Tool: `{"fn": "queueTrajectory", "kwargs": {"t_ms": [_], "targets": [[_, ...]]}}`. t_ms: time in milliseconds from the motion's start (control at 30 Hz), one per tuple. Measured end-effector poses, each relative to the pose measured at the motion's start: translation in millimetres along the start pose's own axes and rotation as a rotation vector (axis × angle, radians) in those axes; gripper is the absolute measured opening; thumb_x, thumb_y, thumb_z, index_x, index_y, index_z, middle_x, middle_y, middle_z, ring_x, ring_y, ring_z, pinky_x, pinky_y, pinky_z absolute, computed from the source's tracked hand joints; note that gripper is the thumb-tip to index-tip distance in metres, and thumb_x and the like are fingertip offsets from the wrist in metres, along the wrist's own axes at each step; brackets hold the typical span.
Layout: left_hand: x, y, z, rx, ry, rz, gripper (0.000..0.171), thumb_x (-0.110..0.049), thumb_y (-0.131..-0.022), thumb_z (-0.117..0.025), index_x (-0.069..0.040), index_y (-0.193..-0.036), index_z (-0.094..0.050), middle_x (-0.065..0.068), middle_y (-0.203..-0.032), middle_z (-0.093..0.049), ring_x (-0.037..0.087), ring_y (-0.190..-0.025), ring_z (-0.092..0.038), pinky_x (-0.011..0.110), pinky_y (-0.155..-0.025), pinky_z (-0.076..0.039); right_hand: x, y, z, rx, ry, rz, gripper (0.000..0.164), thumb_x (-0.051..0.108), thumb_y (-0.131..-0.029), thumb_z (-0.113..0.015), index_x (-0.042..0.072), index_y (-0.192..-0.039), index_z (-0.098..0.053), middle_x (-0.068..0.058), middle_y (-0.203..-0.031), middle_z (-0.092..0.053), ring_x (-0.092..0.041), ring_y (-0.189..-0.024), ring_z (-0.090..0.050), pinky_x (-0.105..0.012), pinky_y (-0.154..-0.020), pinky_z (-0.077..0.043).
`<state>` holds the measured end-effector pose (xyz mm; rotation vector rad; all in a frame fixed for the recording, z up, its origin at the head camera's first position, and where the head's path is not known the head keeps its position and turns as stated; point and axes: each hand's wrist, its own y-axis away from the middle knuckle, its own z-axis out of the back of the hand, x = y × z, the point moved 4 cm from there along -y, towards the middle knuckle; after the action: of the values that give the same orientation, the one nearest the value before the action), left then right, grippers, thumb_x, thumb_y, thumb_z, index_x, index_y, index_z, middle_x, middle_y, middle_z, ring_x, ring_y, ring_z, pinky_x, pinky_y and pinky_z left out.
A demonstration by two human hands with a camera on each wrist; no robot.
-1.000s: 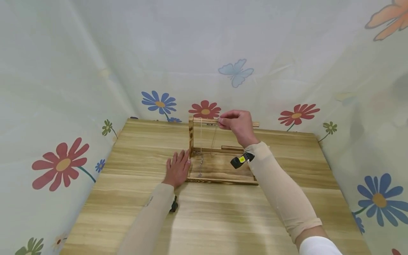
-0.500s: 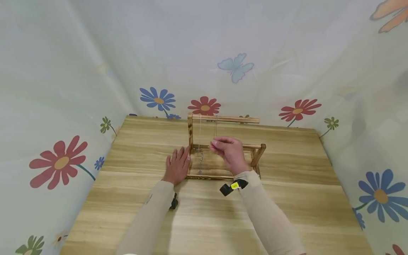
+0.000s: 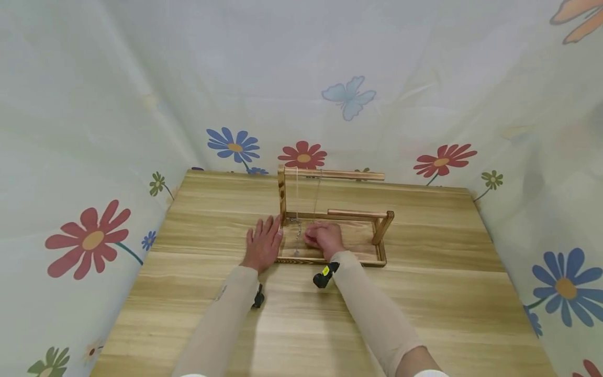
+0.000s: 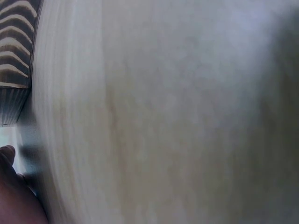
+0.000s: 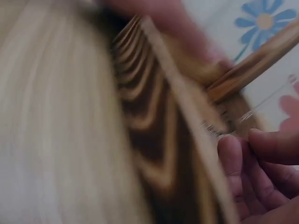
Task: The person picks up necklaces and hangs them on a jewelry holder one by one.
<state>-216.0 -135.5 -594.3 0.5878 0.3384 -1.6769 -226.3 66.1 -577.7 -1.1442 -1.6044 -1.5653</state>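
A wooden jewelry stand (image 3: 281, 193) with a shallow tray base stands on the table. From its upper bar (image 3: 353, 175) hangs a silver necklace (image 3: 297, 196) near the left post, its lower part lying in the tray. A second thin necklace (image 3: 317, 196) hangs just to the right. My right hand (image 3: 326, 238) is low over the tray, thumb and fingers pinching the lower part of that second necklace. In the right wrist view, fine chain shows at the fingertips (image 5: 229, 144). My left hand (image 3: 264, 245) lies flat with fingers spread, right at the stand's left side.
A shorter lower bar (image 3: 358, 213) reaches left from a post (image 3: 383, 229) at the stand's right end. The wood-grain table (image 3: 424, 314) extends around the stand. Behind it hangs a flowered cloth (image 3: 264, 78).
My right hand has come down from the upper bar along the second necklace, moving slightly left into the tray area. My left hand has stayed in place.
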Motion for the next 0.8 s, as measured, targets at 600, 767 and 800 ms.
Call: {"fn": "queueTrajectory", "kwargs": {"t_ms": [600, 767, 800], "targets": [[-2.7, 0.5, 1.9, -0.001, -0.004, 0.009, 0.058, -0.048, -0.114, -0.018, -0.029, -0.169, -0.015, 0.007, -0.177, -0.017, 0.038, -0.165, -0.002, 0.065, -0.128, 0.001, 2.1, -10.0, -13.8, -0.009, 0.647, 0.047, 0.007, 0.009, -0.08, -0.082, 0.008, -0.074, -0.08, -0.001, -0.054, -0.069, -0.009, -0.044, -0.064, -0.024, -0.053, -0.054], [-1.2, 0.6, -0.3, -0.011, 0.008, 0.003, 0.059, -0.047, -0.114, -0.02, -0.028, -0.169, -0.017, 0.009, -0.176, -0.018, 0.04, -0.165, -0.003, 0.066, -0.128, 0.002, 1.9, -10.3, -12.8, 0.037, 0.662, 0.039, 0.009, 0.007, -0.081, -0.082, 0.007, -0.074, -0.078, -0.001, -0.056, -0.07, -0.01, -0.046, -0.065, -0.024, -0.05, -0.053], [-0.4, 0.5, -1.7, -0.01, 0.01, 0.002, 0.059, -0.048, -0.114, -0.02, -0.027, -0.169, -0.017, 0.009, -0.177, -0.018, 0.04, -0.165, -0.003, 0.066, -0.128, 0.002, 2.6, -9.8, -11.8, 0.049, 0.668, 0.038, 0.009, 0.006, -0.081, -0.081, 0.006, -0.073, -0.077, -0.002, -0.055, -0.069, -0.01, -0.046, -0.065, -0.024, -0.05, -0.054]]}}
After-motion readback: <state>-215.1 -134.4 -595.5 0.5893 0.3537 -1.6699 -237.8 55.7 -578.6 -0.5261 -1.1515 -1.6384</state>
